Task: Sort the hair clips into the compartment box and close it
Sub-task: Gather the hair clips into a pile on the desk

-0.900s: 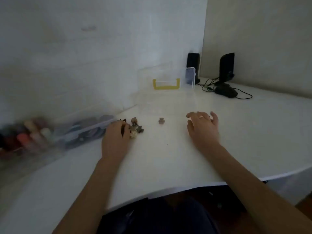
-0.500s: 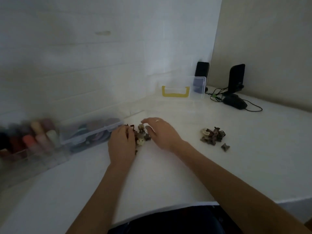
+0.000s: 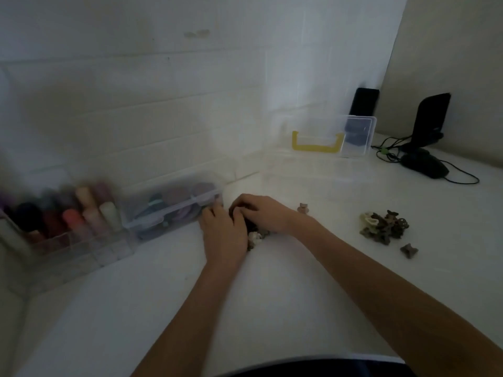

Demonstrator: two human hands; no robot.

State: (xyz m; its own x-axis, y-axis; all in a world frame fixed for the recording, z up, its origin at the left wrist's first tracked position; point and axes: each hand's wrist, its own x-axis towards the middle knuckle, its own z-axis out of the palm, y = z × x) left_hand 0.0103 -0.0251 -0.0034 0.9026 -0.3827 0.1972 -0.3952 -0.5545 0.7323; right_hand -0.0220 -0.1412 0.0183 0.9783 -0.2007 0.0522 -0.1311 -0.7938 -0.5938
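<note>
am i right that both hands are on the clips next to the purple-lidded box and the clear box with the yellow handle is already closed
Not quite. The head view shows the clear box with the yellow handle open, its lid upright. The rest holds: the left hand and right hand are on the clips beside the purple-lidded box.

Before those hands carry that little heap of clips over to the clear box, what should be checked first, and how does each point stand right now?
1. Both hands on the near heap: ok. The left hand and right hand are cupped around the heap of clips.
2. Clips firmly gripped: cannot tell; the fingers hide most of them.
3. Compartment box open: ok, its lid with the yellow handle stands up at the back.
4. Box compartments free: cannot tell, the clear plastic is too faint.
5. Stray clips noted: not ok. One lone clip, a second heap and another lone clip lie apart on the table.
</note>
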